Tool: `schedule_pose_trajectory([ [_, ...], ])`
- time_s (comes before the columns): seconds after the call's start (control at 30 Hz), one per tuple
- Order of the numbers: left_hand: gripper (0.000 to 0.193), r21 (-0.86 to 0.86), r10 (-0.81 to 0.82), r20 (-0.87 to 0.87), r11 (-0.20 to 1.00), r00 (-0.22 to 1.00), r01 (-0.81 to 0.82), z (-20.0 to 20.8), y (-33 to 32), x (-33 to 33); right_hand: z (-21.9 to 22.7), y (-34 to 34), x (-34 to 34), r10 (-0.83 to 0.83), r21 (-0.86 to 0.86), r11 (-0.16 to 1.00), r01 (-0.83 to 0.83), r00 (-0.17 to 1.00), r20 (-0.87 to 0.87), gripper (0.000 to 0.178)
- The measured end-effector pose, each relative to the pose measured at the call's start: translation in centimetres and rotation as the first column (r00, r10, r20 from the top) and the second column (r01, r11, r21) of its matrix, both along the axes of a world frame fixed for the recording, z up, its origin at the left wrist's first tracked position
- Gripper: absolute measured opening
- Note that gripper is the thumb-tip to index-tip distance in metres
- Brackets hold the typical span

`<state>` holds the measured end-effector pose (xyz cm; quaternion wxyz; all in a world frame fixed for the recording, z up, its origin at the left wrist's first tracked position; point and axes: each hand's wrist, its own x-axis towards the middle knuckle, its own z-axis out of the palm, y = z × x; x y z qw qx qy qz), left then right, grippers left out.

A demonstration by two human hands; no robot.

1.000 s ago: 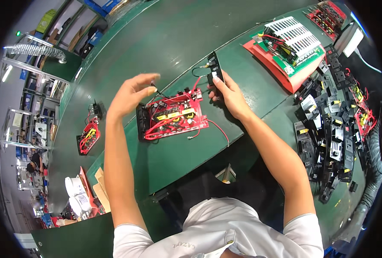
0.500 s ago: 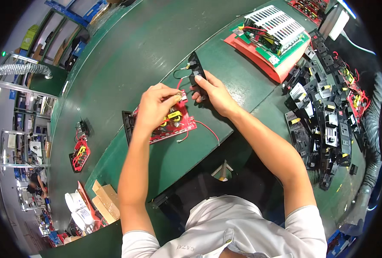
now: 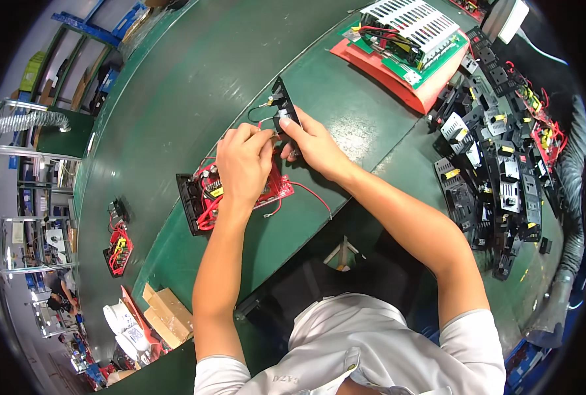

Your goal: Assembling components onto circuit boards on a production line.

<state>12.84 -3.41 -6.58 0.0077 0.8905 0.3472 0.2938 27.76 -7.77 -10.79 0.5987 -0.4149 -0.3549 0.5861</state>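
My right hand is closed around a black plastic panel, held tilted above the bench with its thumb on the near face. A thin dark wire loops off the panel's left side. Against the panel's lower part, my left hand pinches with thumb and fingers; what lies between the fingertips is too small to make out. Below the left hand, partly hidden by it, rests a red circuit board with yellow-banded parts and loose red wires. A black end panel stands at the board's left end.
A white slotted metal cover sits over a green board on an orange pad at the far right. Many black panels are heaped at right, beside a grey flexible duct. Another red board and a cardboard box lie left.
My left hand has moved up and right from the red board to the black panel's lower part. My right hand still holds the panel. The whole view has shifted slightly.
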Motion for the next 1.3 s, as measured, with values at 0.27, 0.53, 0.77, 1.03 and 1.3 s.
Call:
schedule_pose_trajectory([
  [0.27, 0.009, -0.006, 0.023, -0.097, 1.000, 0.995, -0.023, 0.8, -0.2, -0.2, -0.4, 0.3, -0.3, -0.007, -0.028, 1.000, 0.009, 0.998, 0.063, 0.056],
  [0.53, 0.012, 0.046, -0.063, -0.173, 0.996, 0.983, 0.072, 0.6, 0.6, 0.8, -0.7, 0.2, -0.2, -0.051, 0.001, 0.999, 0.051, 0.995, 0.086, 0.053],
  [0.77, 0.031, -0.287, 0.069, -0.048, 0.955, 0.997, -0.079, 2.5, 0.0, -4.9, 0.1, 0.5, 0.4, 0.035, -0.064, 0.997, -0.037, 0.999, -0.030, 0.043],
  [1.03, 0.020, -0.380, 0.147, -0.005, 0.915, 0.989, -0.137, 2.0, 0.4, -5.6, -0.6, 0.4, 0.7, 0.023, -0.042, 0.999, -0.027, 0.996, -0.090, 0.043],
  [1.3, 0.034, -0.713, 0.084, 0.012, 0.699, 0.996, -0.051, 3.6, 0.4, -5.5, -0.9, 0.6, 0.7, 0.020, -0.070, 0.997, -0.028, 0.994, -0.110, 0.039],
])
